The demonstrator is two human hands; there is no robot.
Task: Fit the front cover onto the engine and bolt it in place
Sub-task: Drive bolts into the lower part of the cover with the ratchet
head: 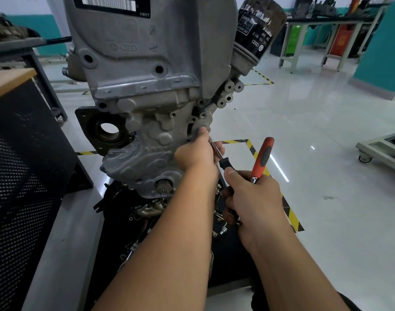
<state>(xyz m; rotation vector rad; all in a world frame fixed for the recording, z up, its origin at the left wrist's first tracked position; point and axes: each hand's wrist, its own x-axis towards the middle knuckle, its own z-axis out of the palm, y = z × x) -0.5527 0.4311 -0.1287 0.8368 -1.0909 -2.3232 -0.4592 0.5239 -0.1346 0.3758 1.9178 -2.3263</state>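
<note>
Right hand (252, 198): nearest the camera, below and right of the engine. Fingers curled round two tools at once, a black-handled driver (223, 161) and a ratchet (262, 157) with an orange and black handle that sticks up past the knuckles. The driver's chrome shaft runs up and left toward the left hand.

Left hand (197, 153): just above and left of the right hand, resting against the right edge of the cover. Its fingers close round the driver's shaft near the tip; one fingertip (203, 130) presses on a round boss at the cover's edge. Whether a bolt sits under that fingertip cannot be told.

Cover (147, 140): grey cast metal, seated on the front of the engine (147, 52), directly left of the left hand and touching it. A shaft stub (163, 186) shows at its lower end; a round opening in a dark flange (106, 130) lies at its left.

Tray (129, 212): dark, under the engine, holding loose metal parts.

Oil filter (258, 30): black, on the engine's upper right, tilted.

Cabinet (17, 176): black perforated side, at left.

Floor (326, 131): glossy, pale, with yellow-black tape lines.

Desk (326, 21): far right background, metal-framed.
</note>
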